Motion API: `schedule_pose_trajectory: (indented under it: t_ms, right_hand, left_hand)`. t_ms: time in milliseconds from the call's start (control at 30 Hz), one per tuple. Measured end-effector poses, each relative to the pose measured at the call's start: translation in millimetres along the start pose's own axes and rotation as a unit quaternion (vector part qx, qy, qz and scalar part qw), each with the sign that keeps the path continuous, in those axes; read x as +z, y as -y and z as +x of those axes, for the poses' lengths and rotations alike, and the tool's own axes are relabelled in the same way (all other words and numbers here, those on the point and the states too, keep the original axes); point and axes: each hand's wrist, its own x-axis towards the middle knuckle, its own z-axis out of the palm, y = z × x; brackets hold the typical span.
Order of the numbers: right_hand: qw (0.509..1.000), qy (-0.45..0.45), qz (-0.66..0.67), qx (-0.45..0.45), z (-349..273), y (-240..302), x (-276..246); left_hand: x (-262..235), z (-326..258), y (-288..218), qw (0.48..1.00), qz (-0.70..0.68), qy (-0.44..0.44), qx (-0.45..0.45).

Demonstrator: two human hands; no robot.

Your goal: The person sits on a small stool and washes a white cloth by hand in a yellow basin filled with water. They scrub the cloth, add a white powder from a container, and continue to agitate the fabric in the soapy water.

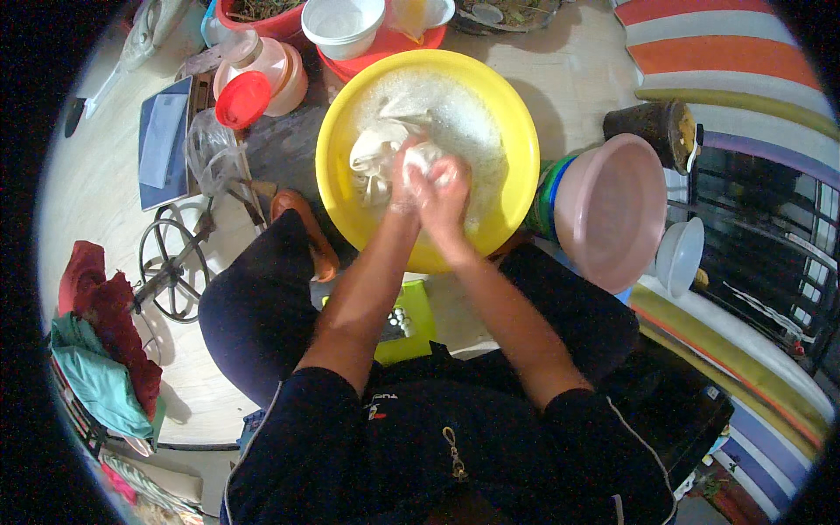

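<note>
A round yellow basin (516, 175) in front of me holds foamy, soapy water (472, 114). Within it lies a bunched cream-white cloth (378, 144), partly out of the suds. My left hand (406, 182) is closed on a wad of this cloth, near the middle of the basin. Pressed against it, my right hand (444, 188) is closed over the same wad with its fingers curled. Foam clings to both hands. The hands overlap, so some fingers and part of the cloth are hidden.
On the right stand a tilted pink tub (610, 214), a pale blue bowl (680, 256) and a dark pot (652, 136). White bowls (343, 26) sit behind the basin. At left are a jar with a red lid (243, 100) and a wheel (174, 269). A lime-green thing (411, 337) lies between my legs.
</note>
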Motion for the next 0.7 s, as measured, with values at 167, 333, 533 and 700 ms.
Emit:
schedule_pose_trajectory:
  t_ms: [167, 333, 533, 700]
  right_hand:
    - [0.983, 0.016, -0.005, 0.181, 55.2, -47.7, -0.1]
    - [0.996, -0.065, 0.034, 0.051, 48.5, -71.0, -27.7]
    - [0.955, 0.194, -0.222, 0.018, -16.2, -81.3, -41.9]
    - [0.850, 0.353, -0.332, 0.208, 33.1, -62.5, -13.0]
  left_hand:
    - [32.5, -0.8, -2.1, 0.990, 0.010, -0.093, -0.104]
    - [-6.3, 42.8, -4.2, 0.993, 0.034, -0.054, -0.096]
    - [17.2, 26.5, -8.9, 0.986, 0.112, -0.106, -0.058]
    - [-7.7, 43.9, 0.1, 0.992, 0.091, -0.070, -0.048]
